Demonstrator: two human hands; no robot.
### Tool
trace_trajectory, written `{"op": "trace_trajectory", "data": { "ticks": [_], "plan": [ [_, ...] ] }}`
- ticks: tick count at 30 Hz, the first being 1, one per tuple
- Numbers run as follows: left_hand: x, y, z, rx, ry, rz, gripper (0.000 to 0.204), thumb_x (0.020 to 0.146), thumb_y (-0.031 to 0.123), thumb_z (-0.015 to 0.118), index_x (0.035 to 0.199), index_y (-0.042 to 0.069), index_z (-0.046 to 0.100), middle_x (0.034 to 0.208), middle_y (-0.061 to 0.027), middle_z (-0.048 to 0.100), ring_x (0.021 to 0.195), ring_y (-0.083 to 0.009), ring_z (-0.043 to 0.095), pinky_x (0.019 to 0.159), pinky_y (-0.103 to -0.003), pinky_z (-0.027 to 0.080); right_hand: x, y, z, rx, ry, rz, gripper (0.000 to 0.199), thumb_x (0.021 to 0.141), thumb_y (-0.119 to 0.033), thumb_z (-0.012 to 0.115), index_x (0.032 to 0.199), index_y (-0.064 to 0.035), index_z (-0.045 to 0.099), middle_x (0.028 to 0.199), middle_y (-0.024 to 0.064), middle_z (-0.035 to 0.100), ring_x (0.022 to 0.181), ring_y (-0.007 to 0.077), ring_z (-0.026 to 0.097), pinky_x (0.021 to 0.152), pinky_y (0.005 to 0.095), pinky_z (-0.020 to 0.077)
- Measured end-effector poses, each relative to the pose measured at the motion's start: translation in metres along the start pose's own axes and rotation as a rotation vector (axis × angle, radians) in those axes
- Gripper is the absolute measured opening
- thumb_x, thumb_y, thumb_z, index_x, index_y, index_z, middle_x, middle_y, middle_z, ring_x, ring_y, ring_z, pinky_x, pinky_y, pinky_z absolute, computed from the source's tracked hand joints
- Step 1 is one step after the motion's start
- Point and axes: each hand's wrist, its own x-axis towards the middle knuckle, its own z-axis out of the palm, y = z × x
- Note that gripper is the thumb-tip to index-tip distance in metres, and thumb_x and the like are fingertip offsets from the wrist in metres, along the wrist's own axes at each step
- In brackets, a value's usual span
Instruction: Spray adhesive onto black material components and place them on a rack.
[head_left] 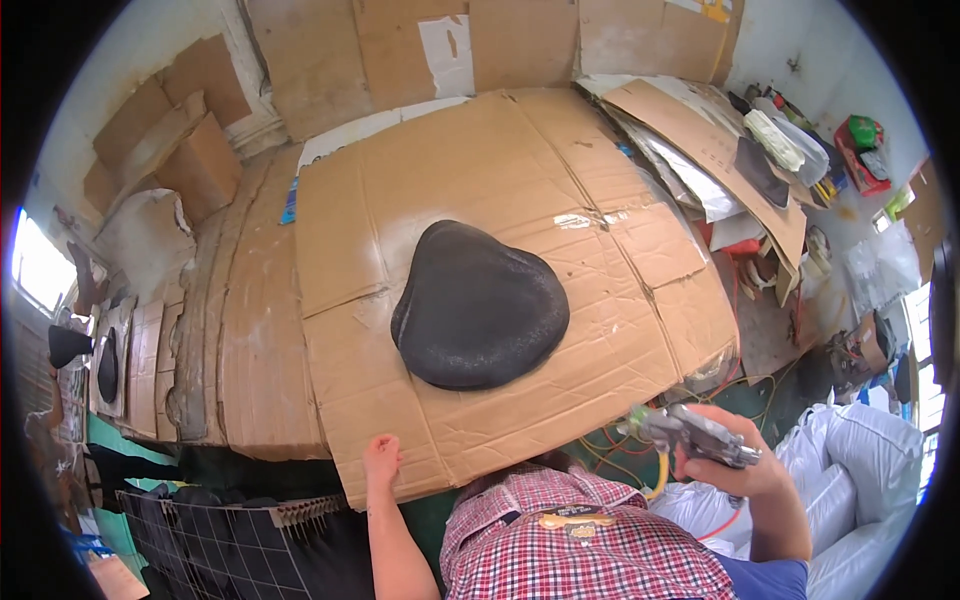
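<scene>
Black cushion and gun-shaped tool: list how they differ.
The black cushion is broad and rounded; the gun-shaped tool is smaller and angular. The cushion is black, the tool silvery grey. The cushion lies on cardboard; the tool is in the right hand.

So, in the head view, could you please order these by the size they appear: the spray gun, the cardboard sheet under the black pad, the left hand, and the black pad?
1. Cardboard sheet
2. Black pad
3. Spray gun
4. Left hand
</scene>
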Motion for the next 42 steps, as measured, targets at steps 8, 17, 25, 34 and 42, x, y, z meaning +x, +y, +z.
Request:
{"op": "trace_trajectory", "data": {
  "ticks": [8, 17, 25, 34, 42],
  "plan": [
    [0.004, 0.006, 0.028, -0.028, 0.004, 0.041, 0.016, 0.082, 0.015, 0.062, 0.093, 0.003, 0.061, 0.075, -0.0032, 0.061, 0.06, -0.0122, 0.058, 0.054, -0.026, 0.047, 0.023, -0.005, -0.015, 0.044, 0.303, 0.0, 0.047, 0.083, -0.004, 0.064, 0.126, 0.0017, 0.047, 0.096, 0.0042, 0.06, 0.08, 0.0088, 0.056, 0.07, 0.0234, 0.0486],
    [0.052, 0.069, 0.095, 0.467, 0.293, 0.372, 0.024, 0.078, 0.015, 0.063, 0.101, 0.01, 0.063, 0.083, -0.0101, 0.066, 0.079, -0.0244, 0.063, 0.071, -0.035, 0.05, 0.012, -0.007, -0.049, -0.081, 0.095, -0.006, 0.048, 0.077, -0.001, 0.067, 0.122, 0.0009, 0.051, 0.089, 0.0036, 0.062, 0.074, 0.0066, 0.055, 0.066, 0.0229, 0.0457],
    [0.047, 0.09, 0.128, 0.574, 0.475, 0.247, 0.025, 0.077, 0.018, 0.067, 0.099, 0.007, 0.061, 0.088, -0.0137, 0.066, 0.086, -0.0312, 0.063, 0.076, -0.043, 0.049, 0.017, 0.007, -0.064, 0.098, 0.063, -0.022, 0.046, 0.075, 0.001, 0.068, 0.118, 0.0026, 0.052, 0.086, 0.0052, 0.061, 0.072, 0.0086, 0.056, 0.064, 0.0233, 0.0461],
    [0.033, 0.114, 0.127, 0.645, 0.429, 0.261, 0.011, 0.077, 0.014, 0.065, 0.085, 0.007, 0.061, 0.084, -0.0137, 0.065, 0.079, -0.0335, 0.063, 0.07, -0.044, 0.049, -0.018, 0.025, -0.111, 0.039, 0.108, 0.072, 0.051, 0.072, -0.002, 0.071, 0.119, 0.0036, 0.052, 0.085, 0.0067, 0.062, 0.074, 0.0109, 0.057, 0.065, 0.0263, 0.0467],
    [0.059, 0.092, 0.128, 0.32, 0.46, 0.229, 0.012, 0.079, 0.009, 0.064, 0.088, 0.005, 0.056, 0.079, -0.0108, 0.062, 0.075, -0.0269, 0.061, 0.066, -0.04, 0.049, 0.018, 0.023, -0.106, 0.193, 0.289, -0.032, 0.057, 0.074, -0.005, 0.07, 0.125, 0.002, 0.046, 0.085, 0.0093, 0.063, 0.07, 0.0139, 0.06, 0.066, 0.0268, 0.049]
  ]
}}
